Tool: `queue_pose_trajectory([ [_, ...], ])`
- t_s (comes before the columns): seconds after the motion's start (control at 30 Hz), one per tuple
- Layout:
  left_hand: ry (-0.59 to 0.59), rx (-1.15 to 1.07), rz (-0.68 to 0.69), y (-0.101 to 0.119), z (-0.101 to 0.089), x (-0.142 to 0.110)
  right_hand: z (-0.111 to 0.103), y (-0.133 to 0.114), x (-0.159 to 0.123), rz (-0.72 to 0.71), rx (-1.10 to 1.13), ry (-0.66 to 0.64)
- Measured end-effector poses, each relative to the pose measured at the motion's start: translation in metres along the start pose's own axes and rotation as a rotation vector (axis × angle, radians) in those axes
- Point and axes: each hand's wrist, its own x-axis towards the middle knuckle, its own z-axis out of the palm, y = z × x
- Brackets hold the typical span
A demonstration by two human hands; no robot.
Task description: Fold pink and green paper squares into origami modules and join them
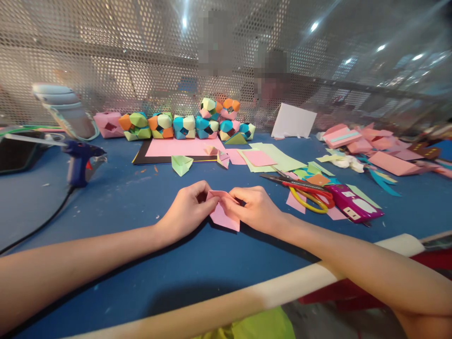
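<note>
Both my hands meet over the blue table on a small folded pink paper piece. My left hand pinches its upper left edge with fingers curled. My right hand grips its upper right part, fingers closed over the fold. The lower corner of the paper rests on the table between my wrists.
A row of coloured paper cubes lines the mesh wall. Pink sheet on black card, green folded piece, loose papers, scissors, a magenta stapler and a blue glue gun with its cord lie around. Paper scraps pile up right.
</note>
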Motion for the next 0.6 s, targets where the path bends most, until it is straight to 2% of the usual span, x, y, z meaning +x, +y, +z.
queue_pose_trajectory([
  [0.27,0.078,-0.055,-0.04,0.0063,-0.0018,-0.0011,-0.0021,-0.0051,0.0015,0.058,0.017,-0.081],
  [0.6,0.07,-0.055,-0.093,0.003,-0.0018,0.0036,-0.0032,-0.0059,-0.0001,0.015,0.021,0.011],
])
